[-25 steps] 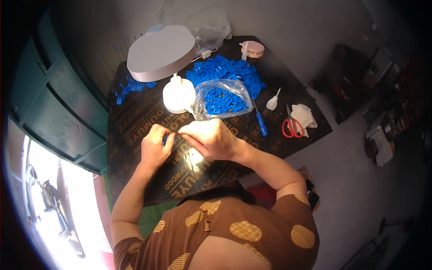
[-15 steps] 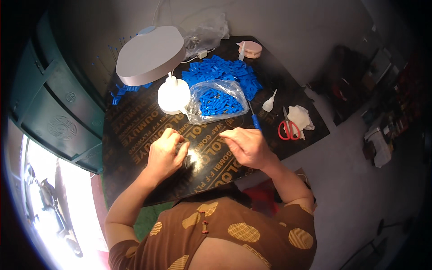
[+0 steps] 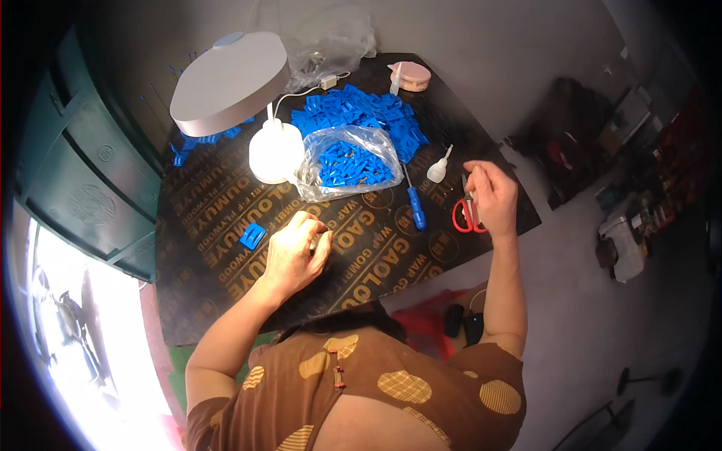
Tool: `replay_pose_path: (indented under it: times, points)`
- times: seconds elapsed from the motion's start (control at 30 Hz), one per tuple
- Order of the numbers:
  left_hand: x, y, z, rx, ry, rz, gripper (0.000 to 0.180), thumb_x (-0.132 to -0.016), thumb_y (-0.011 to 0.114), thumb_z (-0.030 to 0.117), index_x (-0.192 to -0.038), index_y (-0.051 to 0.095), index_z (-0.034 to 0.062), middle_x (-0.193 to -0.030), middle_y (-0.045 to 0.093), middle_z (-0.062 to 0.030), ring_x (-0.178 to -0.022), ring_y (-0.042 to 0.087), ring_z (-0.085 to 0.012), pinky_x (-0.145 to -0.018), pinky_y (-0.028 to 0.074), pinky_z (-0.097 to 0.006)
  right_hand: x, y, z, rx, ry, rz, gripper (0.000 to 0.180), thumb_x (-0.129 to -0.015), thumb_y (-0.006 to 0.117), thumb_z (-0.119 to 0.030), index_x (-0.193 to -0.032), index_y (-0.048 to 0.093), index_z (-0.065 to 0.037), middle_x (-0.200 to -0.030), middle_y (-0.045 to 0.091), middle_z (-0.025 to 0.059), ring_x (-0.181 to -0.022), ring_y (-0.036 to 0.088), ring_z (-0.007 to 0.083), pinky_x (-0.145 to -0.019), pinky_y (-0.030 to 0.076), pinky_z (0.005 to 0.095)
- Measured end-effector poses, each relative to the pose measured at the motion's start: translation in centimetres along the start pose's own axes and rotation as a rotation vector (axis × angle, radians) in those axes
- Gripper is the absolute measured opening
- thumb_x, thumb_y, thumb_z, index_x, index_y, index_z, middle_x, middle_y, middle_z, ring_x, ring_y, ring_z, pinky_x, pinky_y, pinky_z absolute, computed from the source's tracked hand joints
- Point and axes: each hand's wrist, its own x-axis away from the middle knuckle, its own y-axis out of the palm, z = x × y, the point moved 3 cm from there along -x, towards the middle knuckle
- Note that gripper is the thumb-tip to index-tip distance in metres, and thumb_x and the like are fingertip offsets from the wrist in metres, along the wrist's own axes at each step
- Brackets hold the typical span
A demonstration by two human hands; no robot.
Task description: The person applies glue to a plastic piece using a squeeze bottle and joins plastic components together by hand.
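Note:
Over the near middle of the table, my left hand [image 3: 295, 254] is closed with its fingers curled. Something pale shows between thumb and fingers, too small to make out. Just left of it lies one blue plastic clip-like piece [image 3: 253, 236]. My right hand [image 3: 492, 199] is at the table's right side, above the red-handled scissors [image 3: 461, 218] and partly covering them. Its fingers are bent together, and what they hold, if anything, is hidden. A blue-handled screwdriver [image 3: 416, 209] lies between my hands, with a small white squeeze bottle [image 3: 436, 171] beyond it.
A clear plastic bag [image 3: 310, 183] of small blue parts lies in front of a heap of blue plastic pieces [image 3: 350, 109]. The lit white lamp [image 3: 275, 154] stands left of the bag. A pink round container [image 3: 412, 76] sits at the far edge; more blue pieces [image 3: 214, 139] lie behind the lamp.
My right hand has moved right, from the table's middle to the scissors, and now covers where the white crumpled tissue lay. The single blue piece now shows beside my left hand. The view has shifted slightly.

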Motion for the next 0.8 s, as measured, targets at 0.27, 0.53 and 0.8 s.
replay_pose_path:
  times: [0.27,0.53,0.8]
  points:
    - [1.1,0.2,-0.4,0.015,0.023,0.018,0.008,-0.078,0.067,0.002,-0.081,0.06,0.0004,-0.079,0.062,-0.0128,-0.06,0.063,-0.029,-0.052,0.05,-0.035,-5.5,-1.4,6.3,0.249,0.18,0.015,0.022,-0.09,0.056,-0.017,-0.094,0.068,0.001,-0.066,0.063,0.0088,-0.061,0.059,0.0138,-0.059,0.046,0.029]
    - [1.6,0.6,-0.9,0.063,0.002,-0.014,0.008,-0.077,0.067,0.002,-0.079,0.06,0.0009,-0.077,0.061,-0.0128,-0.059,0.062,-0.0289,-0.052,0.05,-0.035,-9.9,-0.5,11.2,0.574,0.036,-0.005,0.025,-0.086,0.057,-0.02,-0.096,0.07,-0.002,-0.073,0.067,0.0067,-0.062,0.061,0.012,-0.059,0.048,0.0292]
    - [2.0,1.1,-0.9,0.057,0.017,-0.07,0.007,-0.078,0.068,0.005,-0.079,0.061,0.002,-0.076,0.06,-0.0121,-0.061,0.062,-0.0288,-0.053,0.05,-0.036,-12.4,1.3,11.8,0.326,0.304,-0.089,0.025,-0.084,0.061,-0.021,-0.093,0.071,-0.001,-0.089,0.07,0.0195,-0.087,0.069,0.0292,-0.078,0.051,0.0379]
